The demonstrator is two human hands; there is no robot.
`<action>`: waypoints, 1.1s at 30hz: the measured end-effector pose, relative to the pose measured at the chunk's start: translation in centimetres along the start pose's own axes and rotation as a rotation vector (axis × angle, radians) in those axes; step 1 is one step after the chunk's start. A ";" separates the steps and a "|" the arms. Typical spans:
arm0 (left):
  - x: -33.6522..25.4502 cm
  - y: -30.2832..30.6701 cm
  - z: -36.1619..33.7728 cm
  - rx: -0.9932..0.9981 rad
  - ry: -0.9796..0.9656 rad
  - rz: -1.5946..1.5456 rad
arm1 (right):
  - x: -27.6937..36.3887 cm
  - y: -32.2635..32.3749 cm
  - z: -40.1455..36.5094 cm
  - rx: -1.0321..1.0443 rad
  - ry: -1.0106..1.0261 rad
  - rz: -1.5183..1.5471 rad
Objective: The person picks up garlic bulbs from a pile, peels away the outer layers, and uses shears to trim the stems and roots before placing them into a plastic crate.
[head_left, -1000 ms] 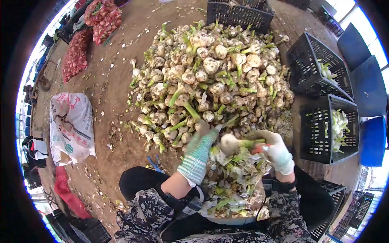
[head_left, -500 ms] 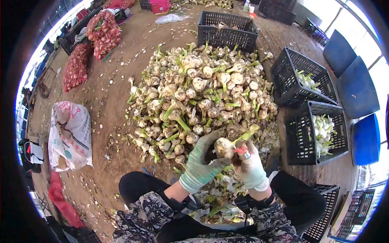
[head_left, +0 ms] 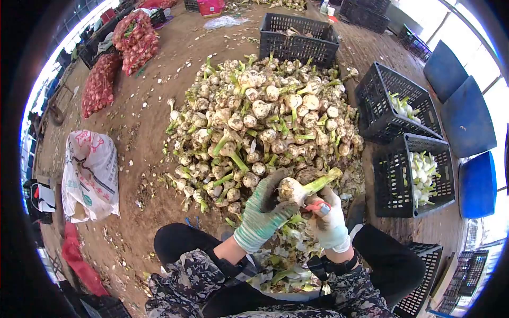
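A garlic bulb (head_left: pixel 290 191) with a short green-yellow stem is between my two hands, above the near edge of a heap of garlic (head_left: pixel 265 114). Gripping the bulb from the left is my left hand (head_left: pixel 265 212), in a green and white glove with a dirty palm. My right hand (head_left: pixel 327 220), in a pale glove, has its fingers closed against the bulb's right side, just under the stem. A red band (head_left: pixel 318 207) sits around a finger of that hand. Soil-stained bulbs with trimmed stems make up the heap.
Peeled white garlic lies in two black crates (head_left: pixel 413 175) (head_left: pixel 389 100) at right. Another black crate (head_left: pixel 297 45) stands behind the heap. Peelings (head_left: pixel 286 265) cover the ground between my legs. At left are a white sack (head_left: pixel 90 175) and red net bags (head_left: pixel 101 85); blue panels (head_left: pixel 469 116) stand far right.
The garlic bulb has turned a little in my hands, so its stem shows longer and points up to the right. The right hand's fingers have shifted slightly beneath the stem.
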State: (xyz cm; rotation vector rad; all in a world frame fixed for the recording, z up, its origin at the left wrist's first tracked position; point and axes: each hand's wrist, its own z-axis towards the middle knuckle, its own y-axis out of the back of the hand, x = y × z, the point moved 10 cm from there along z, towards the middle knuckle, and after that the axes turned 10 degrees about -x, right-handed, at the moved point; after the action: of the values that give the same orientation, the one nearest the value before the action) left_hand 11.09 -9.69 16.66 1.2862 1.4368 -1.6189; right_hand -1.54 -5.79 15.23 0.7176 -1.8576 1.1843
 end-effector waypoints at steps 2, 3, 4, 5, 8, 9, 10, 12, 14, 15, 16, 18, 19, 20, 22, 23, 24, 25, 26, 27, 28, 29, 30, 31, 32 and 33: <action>-0.6 -0.3 -0.1 0.006 -0.027 0.034 | 0.1 -0.3 -0.1 0.047 -0.049 0.111; 0.0 -0.2 -0.1 -0.025 0.077 -0.066 | -0.4 0.1 0.0 0.024 -0.094 0.114; 0.6 -0.1 -0.2 -0.056 0.180 -0.166 | -0.8 0.3 0.2 0.002 -0.138 0.118; 0.9 0.0 -0.1 -0.056 0.177 -0.164 | -0.9 0.2 0.2 0.006 -0.137 0.121; 1.5 0.2 0.0 -0.105 0.199 -0.075 | -1.9 1.7 0.6 -0.076 -0.077 -0.200; 3.8 0.9 -0.2 -0.176 0.329 -0.199 | -2.0 1.8 0.5 -0.071 -0.075 -0.195; 4.8 0.7 -0.2 -0.133 0.411 -0.324 | -2.0 1.3 0.3 -0.012 -0.063 -0.164; 6.0 0.6 -0.4 -0.088 0.491 -0.444 | -2.3 0.6 -0.4 0.090 -0.178 0.008; 3.9 1.2 0.1 -0.178 0.292 -0.209 | -2.7 1.2 0.3 0.092 -0.145 0.011; 3.8 0.9 -0.1 -0.177 0.298 -0.206 | -2.8 2.1 0.4 0.073 -0.137 -0.149; 2.8 0.6 -0.1 -0.163 0.200 -0.119 | -2.8 1.5 0.5 0.066 -0.137 -0.149; 0.9 0.1 0.1 -0.130 0.062 -0.028 | -1.3 0.4 1.1 -0.041 0.014 -0.066; 0.9 0.4 0.1 -0.129 0.063 -0.029 | -1.2 0.3 1.0 -0.043 0.015 -0.065; 2.0 1.0 0.1 -0.166 0.175 -0.095 | -1.1 -0.3 0.8 0.015 0.032 -0.076; 2.6 1.4 -0.1 -0.195 0.276 -0.152 | -1.8 -0.5 0.6 0.028 -0.030 0.031; 2.7 1.5 -0.1 -0.197 0.281 -0.150 | -1.9 -0.4 0.5 0.024 -0.034 0.033; 2.8 1.6 -0.1 -0.200 0.265 -0.158 | -1.8 -0.4 0.5 0.035 -0.052 0.014; 2.7 1.6 -0.1 -0.201 0.248 -0.168 | -1.7 -0.4 0.5 0.045 -0.067 -0.005; 2.8 1.4 -0.1 -0.200 0.252 -0.169 | -1.1 -0.6 0.4 0.036 -0.055 -0.066; 2.6 1.4 0.0 -0.200 0.226 -0.156 | -1.0 -0.7 0.3 0.034 -0.056 -0.068; 2.4 1.4 0.0 -0.201 0.200 -0.143 | -1.1 -0.8 0.2 0.028 -0.082 0.023; 2.1 1.4 0.1 -0.201 0.172 -0.129 | -1.2 -0.8 0.2 0.022 -0.106 0.115; 2.3 1.6 0.4 -0.183 0.147 0.003 | -1.7 -0.4 0.4 0.071 -0.115 0.179; 2.8 1.6 0.4 -0.184 0.149 0.003 | -2.2 -0.3 0.4 0.070 -0.116 0.179; 2.5 1.4 0.5 -0.196 0.062 -0.022 | -2.0 -0.1 0.5 0.043 -0.044 0.083; 1.9 1.3 0.4 -0.208 -0.025 -0.048 | -1.7 0.0 0.5 0.015 0.029 -0.013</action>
State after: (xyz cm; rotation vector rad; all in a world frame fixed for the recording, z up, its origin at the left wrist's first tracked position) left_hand 11.53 -10.10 14.42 1.1179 1.5851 -1.4666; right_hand -0.83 -6.16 13.61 0.7163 -1.8190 1.1951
